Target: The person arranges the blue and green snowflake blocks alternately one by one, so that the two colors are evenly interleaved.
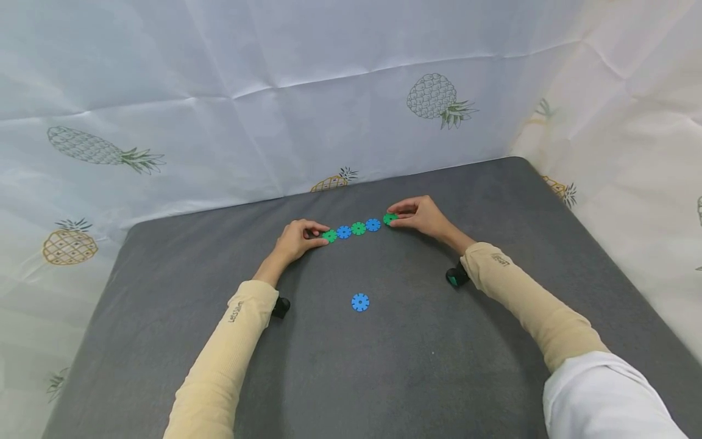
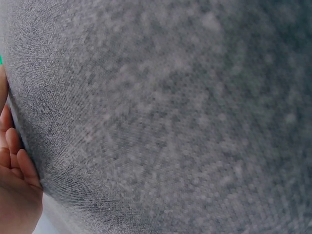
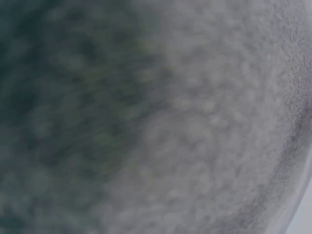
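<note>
A row of notched plastic discs lies on the grey cloth in the head view. At its left end my left hand (image 1: 295, 241) pinches a green disc (image 1: 331, 236) between thumb and fingers. Rightward from it come a blue disc (image 1: 343, 231), a green disc (image 1: 358, 228) and another blue disc (image 1: 373, 225). Just past these, my right hand (image 1: 426, 217) pinches a second green end disc (image 1: 389, 219), with a small gap beside the blue one. Curled fingers (image 2: 27, 165) of the left hand show at the left wrist view's edge; the right wrist view holds only blurred cloth.
A single blue disc (image 1: 356, 302) lies nearer me on the grey table cover (image 1: 406, 366). White curtain fabric (image 1: 274, 134) printed with pineapples hangs behind the table and at its sides. Dark wrist cameras sit under both forearms.
</note>
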Action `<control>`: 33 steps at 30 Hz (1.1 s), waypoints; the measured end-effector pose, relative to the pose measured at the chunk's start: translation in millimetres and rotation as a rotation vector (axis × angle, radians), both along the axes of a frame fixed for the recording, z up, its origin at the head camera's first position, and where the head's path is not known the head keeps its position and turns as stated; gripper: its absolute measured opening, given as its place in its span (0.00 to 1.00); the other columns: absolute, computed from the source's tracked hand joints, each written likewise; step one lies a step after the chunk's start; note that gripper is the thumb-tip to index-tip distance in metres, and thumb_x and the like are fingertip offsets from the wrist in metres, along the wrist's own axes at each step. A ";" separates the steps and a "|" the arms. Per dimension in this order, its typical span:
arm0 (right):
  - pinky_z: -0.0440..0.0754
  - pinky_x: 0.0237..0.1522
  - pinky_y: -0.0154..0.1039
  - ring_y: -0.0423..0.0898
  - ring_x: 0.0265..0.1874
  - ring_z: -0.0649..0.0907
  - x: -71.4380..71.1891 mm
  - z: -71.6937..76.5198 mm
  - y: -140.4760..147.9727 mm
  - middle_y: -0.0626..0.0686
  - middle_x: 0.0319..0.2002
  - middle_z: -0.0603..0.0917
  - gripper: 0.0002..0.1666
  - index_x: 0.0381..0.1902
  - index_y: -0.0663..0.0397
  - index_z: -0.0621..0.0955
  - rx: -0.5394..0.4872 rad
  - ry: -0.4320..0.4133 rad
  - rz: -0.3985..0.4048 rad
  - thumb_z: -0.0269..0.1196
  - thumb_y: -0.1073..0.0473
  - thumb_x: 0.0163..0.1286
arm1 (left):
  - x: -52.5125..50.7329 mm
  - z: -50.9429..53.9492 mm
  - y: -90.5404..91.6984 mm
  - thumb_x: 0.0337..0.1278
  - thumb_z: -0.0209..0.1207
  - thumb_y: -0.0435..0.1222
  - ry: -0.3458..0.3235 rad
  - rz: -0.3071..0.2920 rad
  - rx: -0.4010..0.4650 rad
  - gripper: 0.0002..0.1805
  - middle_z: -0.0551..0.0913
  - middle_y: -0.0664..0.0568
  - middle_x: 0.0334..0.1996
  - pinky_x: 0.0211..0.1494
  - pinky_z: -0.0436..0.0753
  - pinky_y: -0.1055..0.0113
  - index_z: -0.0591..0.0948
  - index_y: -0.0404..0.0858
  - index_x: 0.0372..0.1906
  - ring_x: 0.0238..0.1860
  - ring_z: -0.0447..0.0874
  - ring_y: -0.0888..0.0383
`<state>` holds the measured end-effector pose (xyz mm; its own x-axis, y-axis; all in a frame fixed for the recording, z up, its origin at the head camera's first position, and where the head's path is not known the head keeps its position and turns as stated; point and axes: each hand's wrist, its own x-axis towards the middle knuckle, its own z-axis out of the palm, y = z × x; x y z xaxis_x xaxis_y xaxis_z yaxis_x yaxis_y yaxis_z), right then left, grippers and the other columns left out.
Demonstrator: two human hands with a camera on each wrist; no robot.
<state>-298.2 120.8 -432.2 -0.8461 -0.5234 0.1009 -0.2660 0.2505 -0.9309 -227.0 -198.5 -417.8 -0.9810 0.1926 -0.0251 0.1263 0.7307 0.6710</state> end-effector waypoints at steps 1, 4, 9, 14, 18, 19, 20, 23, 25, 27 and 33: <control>0.79 0.47 0.35 0.54 0.48 0.83 -0.6 0.4 -0.3 0.65 0.48 0.83 0.20 0.49 0.69 0.82 0.005 -0.001 -0.003 0.70 0.68 0.58 | 0.0 0.3 0.3 0.53 0.68 0.38 -0.001 0.001 -0.001 0.16 0.79 0.48 0.38 0.32 0.63 0.66 0.86 0.40 0.49 0.30 0.67 0.56; 0.79 0.47 0.34 0.55 0.48 0.83 -1.8 1.8 -0.9 0.64 0.48 0.83 0.20 0.49 0.68 0.82 0.025 -0.005 -0.009 0.70 0.67 0.57 | 0.0 1.3 1.3 0.54 0.68 0.38 -0.004 0.001 -0.004 0.16 0.79 0.48 0.38 0.33 0.63 0.66 0.86 0.40 0.49 0.30 0.67 0.56; 0.79 0.47 0.34 0.56 0.49 0.82 -3.4 0.5 -1.7 0.64 0.48 0.83 0.20 0.49 0.68 0.83 0.052 -0.020 -0.020 0.71 0.67 0.57 | -0.3 2.5 1.9 0.54 0.68 0.38 -0.010 0.004 -0.009 0.16 0.79 0.49 0.38 0.32 0.62 0.66 0.86 0.41 0.49 0.30 0.67 0.56; 0.79 0.48 0.35 0.56 0.49 0.82 -4.3 -1.0 -3.1 0.64 0.48 0.83 0.21 0.49 0.67 0.83 0.077 -0.010 -0.026 0.71 0.66 0.57 | -0.4 2.6 1.7 0.54 0.68 0.39 -0.015 0.010 -0.014 0.16 0.79 0.49 0.38 0.31 0.61 0.66 0.86 0.41 0.49 0.30 0.67 0.56; 0.79 0.47 0.35 0.55 0.49 0.82 -3.0 0.5 -4.7 0.63 0.48 0.83 0.21 0.49 0.67 0.83 0.092 -0.006 -0.027 0.71 0.66 0.57 | -0.7 1.6 1.2 0.54 0.68 0.39 -0.014 0.010 -0.011 0.16 0.80 0.49 0.37 0.31 0.60 0.66 0.86 0.41 0.49 0.29 0.67 0.56; 0.79 0.47 0.35 0.54 0.49 0.82 -2.8 0.7 -5.2 0.63 0.48 0.83 0.20 0.49 0.67 0.83 0.094 -0.004 -0.028 0.71 0.66 0.57 | -0.9 1.3 1.0 0.53 0.68 0.39 -0.014 0.011 -0.010 0.16 0.80 0.49 0.37 0.30 0.60 0.66 0.86 0.42 0.49 0.29 0.67 0.56; 0.79 0.46 0.35 0.54 0.48 0.82 -2.7 0.8 -5.6 0.63 0.48 0.84 0.20 0.48 0.67 0.83 0.096 -0.003 -0.028 0.71 0.67 0.57 | -1.0 0.9 0.7 0.53 0.68 0.39 -0.014 0.010 -0.009 0.16 0.80 0.49 0.37 0.30 0.60 0.66 0.86 0.42 0.49 0.29 0.67 0.56; 0.80 0.46 0.35 0.55 0.48 0.83 -2.1 0.7 -6.7 0.63 0.47 0.84 0.20 0.48 0.67 0.83 0.100 0.012 -0.026 0.71 0.68 0.57 | -1.0 0.8 0.3 0.53 0.69 0.39 -0.012 0.010 -0.007 0.16 0.80 0.49 0.37 0.30 0.60 0.66 0.86 0.42 0.49 0.29 0.67 0.57; 0.80 0.46 0.35 0.55 0.48 0.83 -1.8 0.0 -7.1 0.63 0.47 0.84 0.20 0.48 0.67 0.83 0.105 0.029 -0.024 0.71 0.68 0.57 | -1.3 -0.1 -0.1 0.53 0.68 0.39 -0.012 0.010 -0.008 0.16 0.80 0.49 0.37 0.30 0.61 0.66 0.86 0.42 0.49 0.29 0.67 0.57; 0.80 0.45 0.35 0.54 0.47 0.83 -1.9 -0.9 -7.5 0.63 0.47 0.84 0.20 0.48 0.67 0.83 0.115 0.043 -0.027 0.71 0.67 0.56 | -1.1 0.0 -0.1 0.53 0.69 0.39 -0.011 0.010 -0.010 0.17 0.80 0.49 0.38 0.31 0.61 0.66 0.86 0.42 0.49 0.29 0.67 0.57; 0.80 0.44 0.36 0.54 0.46 0.84 -2.0 -0.6 -9.5 0.62 0.46 0.84 0.20 0.47 0.66 0.84 0.166 0.070 -0.032 0.72 0.67 0.55 | -1.3 -0.5 0.0 0.53 0.69 0.40 -0.017 0.017 -0.012 0.17 0.80 0.50 0.38 0.31 0.61 0.66 0.86 0.43 0.49 0.30 0.67 0.56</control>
<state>-300.2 111.2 -432.8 -0.8564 -0.5108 0.0752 -0.3185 0.4081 -0.8556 -228.2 -198.4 -418.3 -0.9834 0.1758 -0.0442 0.1024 0.7404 0.6644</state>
